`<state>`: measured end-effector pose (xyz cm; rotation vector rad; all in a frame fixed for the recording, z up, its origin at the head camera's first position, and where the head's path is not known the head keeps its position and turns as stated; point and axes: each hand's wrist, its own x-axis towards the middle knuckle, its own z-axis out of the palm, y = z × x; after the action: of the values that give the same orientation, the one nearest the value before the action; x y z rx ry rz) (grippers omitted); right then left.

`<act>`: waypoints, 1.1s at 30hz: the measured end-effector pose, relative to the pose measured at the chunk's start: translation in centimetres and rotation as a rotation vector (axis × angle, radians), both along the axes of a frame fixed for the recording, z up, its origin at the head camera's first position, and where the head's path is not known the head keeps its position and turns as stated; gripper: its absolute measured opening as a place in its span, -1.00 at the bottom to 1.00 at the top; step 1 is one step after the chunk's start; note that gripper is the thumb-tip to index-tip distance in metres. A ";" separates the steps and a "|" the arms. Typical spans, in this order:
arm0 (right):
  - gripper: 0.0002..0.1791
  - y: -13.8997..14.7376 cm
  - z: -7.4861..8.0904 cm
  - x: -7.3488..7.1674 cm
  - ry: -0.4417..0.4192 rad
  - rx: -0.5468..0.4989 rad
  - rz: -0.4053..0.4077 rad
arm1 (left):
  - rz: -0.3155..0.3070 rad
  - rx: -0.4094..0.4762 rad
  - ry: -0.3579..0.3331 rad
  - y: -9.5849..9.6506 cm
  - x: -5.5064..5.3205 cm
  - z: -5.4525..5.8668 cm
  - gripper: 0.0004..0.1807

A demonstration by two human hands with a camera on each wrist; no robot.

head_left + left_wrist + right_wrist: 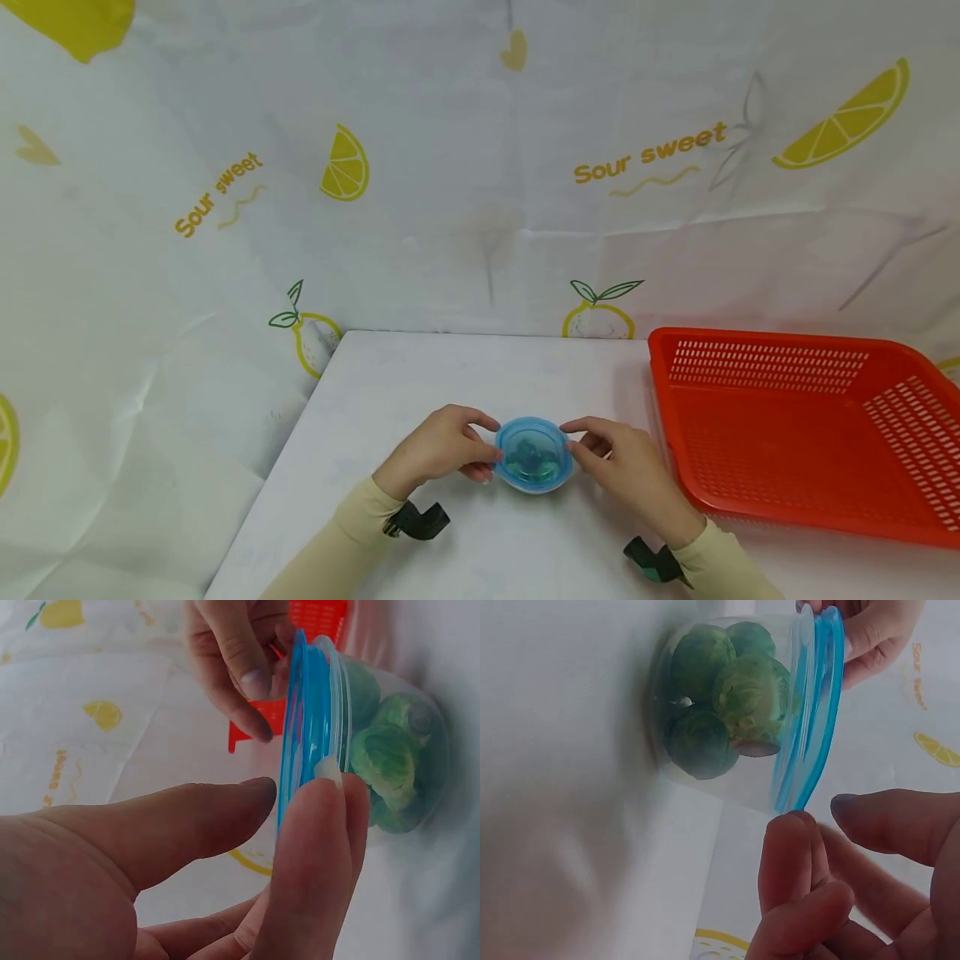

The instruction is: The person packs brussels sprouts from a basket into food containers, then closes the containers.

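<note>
A small round clear plastic container (754, 784) stands upright on the white table. Several green Brussels sprouts (386, 757) show through its wall. Over the container's rim lies a translucent blue lid (529, 427). On the left side, my left hand (442, 446) pinches the lid's edge, thumb toward the top face and fingers under the rim. Opposite it, my right hand (633, 467) has curled fingers against the lid's edge, with the thumb near its top face in the right wrist view.
A red plastic basket (780, 450) with slotted sides stands at the right, beyond my right hand. The white table (420, 367) ends at the back against a light cloth (450, 167) printed with lemons. Dark straps (423, 521) sit on the wrists.
</note>
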<state>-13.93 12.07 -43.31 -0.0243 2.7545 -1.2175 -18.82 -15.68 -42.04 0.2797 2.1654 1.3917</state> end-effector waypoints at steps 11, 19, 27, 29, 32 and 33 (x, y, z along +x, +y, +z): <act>-0.59 -0.6 -0.5 -0.2 -0.106 -0.141 -0.040 | 0.005 0.046 -0.073 -0.2 -0.8 -0.9 -0.61; -0.54 -0.5 -1.0 -1.0 -0.138 -0.233 -0.080 | 0.038 0.110 -0.071 0.0 -1.4 -1.9 -0.57; -0.52 -0.4 -1.2 -1.2 -0.149 -0.301 -0.085 | 0.026 0.152 -0.127 -0.1 -1.9 -2.5 -0.54; -0.51 -0.5 -1.2 -1.1 -0.161 -0.314 -0.086 | 0.029 0.164 -0.145 -0.1 -2.0 -2.7 -0.51; -0.49 -0.6 -1.3 -1.1 -0.177 -0.329 -0.087 | 0.038 0.189 -0.172 -0.1 -2.1 -3.0 -0.46; -0.49 -0.6 -1.3 -1.1 -0.184 -0.333 -0.094 | 0.039 0.198 -0.178 -0.1 -2.2 -3.1 -0.45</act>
<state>-15.00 11.43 -44.57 0.1772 2.3950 -1.6026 -20.99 -15.81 -45.10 0.1796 1.9022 1.5928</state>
